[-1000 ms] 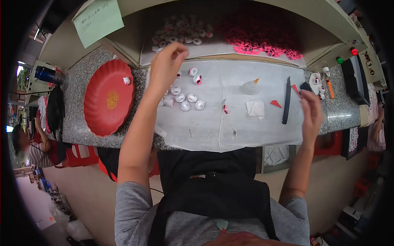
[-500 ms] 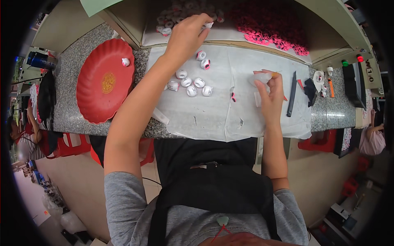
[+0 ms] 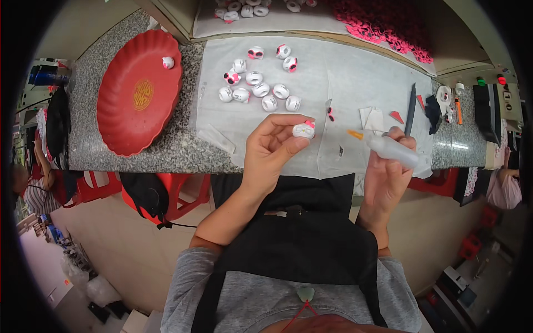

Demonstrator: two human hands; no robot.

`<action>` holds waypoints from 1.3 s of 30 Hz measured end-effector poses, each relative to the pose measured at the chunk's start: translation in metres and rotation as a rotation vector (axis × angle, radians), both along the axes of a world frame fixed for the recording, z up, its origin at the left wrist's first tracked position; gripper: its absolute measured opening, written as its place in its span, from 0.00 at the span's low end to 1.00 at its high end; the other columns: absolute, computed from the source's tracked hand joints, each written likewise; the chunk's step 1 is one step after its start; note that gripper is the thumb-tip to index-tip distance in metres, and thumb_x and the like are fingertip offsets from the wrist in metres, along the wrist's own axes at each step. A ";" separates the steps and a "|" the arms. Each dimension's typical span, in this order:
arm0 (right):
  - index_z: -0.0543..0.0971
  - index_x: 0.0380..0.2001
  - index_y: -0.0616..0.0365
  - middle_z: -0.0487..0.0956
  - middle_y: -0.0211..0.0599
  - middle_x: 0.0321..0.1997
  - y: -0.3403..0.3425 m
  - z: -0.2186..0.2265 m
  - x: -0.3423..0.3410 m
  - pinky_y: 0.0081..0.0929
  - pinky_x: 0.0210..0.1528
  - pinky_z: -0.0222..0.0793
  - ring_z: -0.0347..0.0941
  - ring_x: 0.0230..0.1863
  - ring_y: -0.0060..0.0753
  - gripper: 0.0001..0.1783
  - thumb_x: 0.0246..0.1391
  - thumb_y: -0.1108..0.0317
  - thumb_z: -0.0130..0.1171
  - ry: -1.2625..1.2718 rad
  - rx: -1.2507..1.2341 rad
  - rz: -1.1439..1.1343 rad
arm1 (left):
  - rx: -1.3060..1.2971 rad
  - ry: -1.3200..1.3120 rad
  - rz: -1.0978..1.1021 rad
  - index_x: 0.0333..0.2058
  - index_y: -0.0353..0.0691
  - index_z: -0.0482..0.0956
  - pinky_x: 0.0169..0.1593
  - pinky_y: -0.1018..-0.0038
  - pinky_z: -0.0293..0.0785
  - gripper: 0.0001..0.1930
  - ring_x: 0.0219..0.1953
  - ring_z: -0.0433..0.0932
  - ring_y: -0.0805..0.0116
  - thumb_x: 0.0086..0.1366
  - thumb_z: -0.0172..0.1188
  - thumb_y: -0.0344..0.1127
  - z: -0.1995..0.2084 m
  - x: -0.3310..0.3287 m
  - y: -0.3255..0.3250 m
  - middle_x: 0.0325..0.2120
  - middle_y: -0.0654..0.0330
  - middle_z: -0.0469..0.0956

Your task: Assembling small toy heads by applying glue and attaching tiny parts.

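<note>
Between thumb and fingers, my left hand (image 3: pixel 270 152) pinches a small white figurine head (image 3: pixel 304 130) with a pink bow, above the front middle of the white paper sheet (image 3: pixel 311 75). My right hand (image 3: pixel 387 175) is closed round a translucent squeeze bottle (image 3: pixel 395 151). Its orange tip (image 3: pixel 355 134) points left toward the head, a gap apart. Several like white heads (image 3: pixel 254 77), some with pink and black glasses, lie in a group beyond my left hand. One small pink and black piece (image 3: pixel 331 114) rests on the paper between the hands.
A red scalloped tray (image 3: pixel 169 114) with one white head (image 3: pixel 167 62) stands at left. The shelf behind holds more white heads (image 3: pixel 244 9) and a heap of pink pieces (image 3: pixel 383 33). At right lie a dark flat tool (image 3: pixel 411 108), white pads (image 3: pixel 372 118) and an orange pen-like tool (image 3: pixel 458 111).
My left hand has come back from the shelf to the front with a white head. In my right hand the squeeze bottle has come nearer to me, its tip now pointing left.
</note>
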State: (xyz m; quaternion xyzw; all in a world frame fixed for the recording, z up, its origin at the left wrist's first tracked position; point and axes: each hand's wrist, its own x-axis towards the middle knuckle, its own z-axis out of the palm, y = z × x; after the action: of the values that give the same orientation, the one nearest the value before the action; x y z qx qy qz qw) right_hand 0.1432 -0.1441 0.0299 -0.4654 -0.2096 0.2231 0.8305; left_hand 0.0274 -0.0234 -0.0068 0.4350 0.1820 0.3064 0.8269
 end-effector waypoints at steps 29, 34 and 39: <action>0.67 0.28 0.57 0.66 0.35 0.29 -0.008 0.006 -0.017 0.21 0.22 0.63 0.64 0.24 0.27 0.28 0.17 0.76 0.70 -0.729 0.019 0.086 | -0.032 0.004 -0.021 0.40 0.31 0.63 0.44 0.72 0.67 0.18 0.39 0.70 0.68 0.48 0.51 0.20 0.011 -0.010 -0.014 0.37 0.49 0.68; 0.68 0.28 0.58 0.66 0.34 0.30 -0.007 0.004 -0.020 0.21 0.21 0.62 0.63 0.24 0.27 0.27 0.17 0.77 0.69 -0.714 0.049 0.016 | -0.030 -0.004 -0.025 0.40 0.31 0.62 0.43 0.73 0.67 0.18 0.38 0.70 0.67 0.47 0.52 0.21 0.011 -0.010 -0.014 0.37 0.49 0.68; 0.68 0.29 0.58 0.66 0.34 0.30 -0.006 0.003 -0.020 0.21 0.21 0.62 0.63 0.24 0.27 0.27 0.18 0.77 0.69 -0.715 0.067 0.018 | -0.047 -0.001 -0.042 0.40 0.30 0.62 0.43 0.74 0.66 0.18 0.38 0.70 0.67 0.47 0.52 0.20 0.011 -0.010 -0.014 0.37 0.48 0.68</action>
State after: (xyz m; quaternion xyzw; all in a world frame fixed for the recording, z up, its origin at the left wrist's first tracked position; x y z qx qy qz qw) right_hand 0.1236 -0.1501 0.0324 -0.4846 -0.4982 0.0464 0.7175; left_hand 0.0171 -0.0379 0.0038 0.4191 0.1798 0.2847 0.8432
